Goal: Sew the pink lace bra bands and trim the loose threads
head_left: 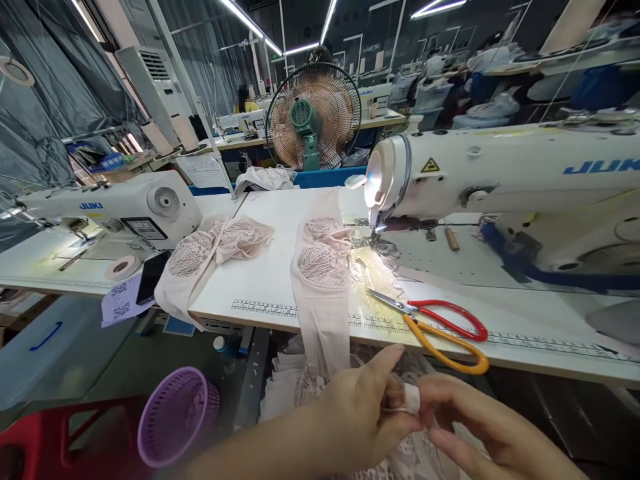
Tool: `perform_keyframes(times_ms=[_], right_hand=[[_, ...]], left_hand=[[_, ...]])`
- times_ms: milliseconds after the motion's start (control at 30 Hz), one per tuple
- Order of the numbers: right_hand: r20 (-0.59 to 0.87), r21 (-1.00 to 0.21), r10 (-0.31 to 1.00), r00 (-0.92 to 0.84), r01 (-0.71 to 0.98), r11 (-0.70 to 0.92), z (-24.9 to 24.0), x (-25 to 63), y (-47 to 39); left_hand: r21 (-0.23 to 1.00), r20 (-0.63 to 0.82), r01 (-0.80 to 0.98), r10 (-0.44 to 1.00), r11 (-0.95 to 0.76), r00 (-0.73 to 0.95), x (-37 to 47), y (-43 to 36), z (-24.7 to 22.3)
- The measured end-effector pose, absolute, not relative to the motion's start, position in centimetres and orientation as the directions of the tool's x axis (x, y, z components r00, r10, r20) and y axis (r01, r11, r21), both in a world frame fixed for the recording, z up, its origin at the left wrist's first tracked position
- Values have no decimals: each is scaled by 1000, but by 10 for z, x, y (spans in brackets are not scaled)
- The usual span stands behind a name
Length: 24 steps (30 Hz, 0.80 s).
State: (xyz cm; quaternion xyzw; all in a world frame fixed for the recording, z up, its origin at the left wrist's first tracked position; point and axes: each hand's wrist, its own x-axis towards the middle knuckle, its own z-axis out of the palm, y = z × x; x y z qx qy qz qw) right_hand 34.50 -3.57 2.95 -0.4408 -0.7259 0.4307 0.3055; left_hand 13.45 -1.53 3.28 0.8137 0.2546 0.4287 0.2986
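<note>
Below the table's front edge, my left hand (363, 407) is closed on a small white strip (411, 399), which loops between the two hands. My right hand (475, 417) pinches at the strip's other side, its fingertips touching it. A beige lace bra piece (323, 263) lies on the white table and hangs over the edge beyond my left hand. Scissors with red and orange handles (445, 328) rest partly open on the table, just above my right hand. More lace fabric (406, 447) shows beneath the hands, partly hidden by them.
A lit JUKI sewing machine (500, 167) stands at the right, another machine (120, 207) at the left. A second bra piece (215, 253) lies left of centre. A purple basket (175, 417) is below at left. A large fan (314, 117) stands behind the table.
</note>
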Motion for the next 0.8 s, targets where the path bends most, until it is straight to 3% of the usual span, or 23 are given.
perform_keyframes(times_ms=[133,233,300,367,667,800], right_hand=[[-59,-944,863,-501,309,114,62,324,-19],[-38,-956,884,-467,274,103,60,319,-17],[-16,-960,907,-420,261,104,55,317,-19],[24,-962,934,-356,246,119,52,313,-23],[202,-881,925,-321,354,315,47,301,-22],[165,-873,924,-345,384,300,44,301,-21]], left_hand=[[801,508,74,739,-595,442,138,-17,35],[963,226,54,901,-264,369,137,-20,39],[997,7,75,939,-35,345,136,-22,42],[994,-96,81,936,73,337,137,-23,44],[982,-165,-35,939,184,301,141,-23,40],[979,-174,-50,945,195,276,137,-19,44]])
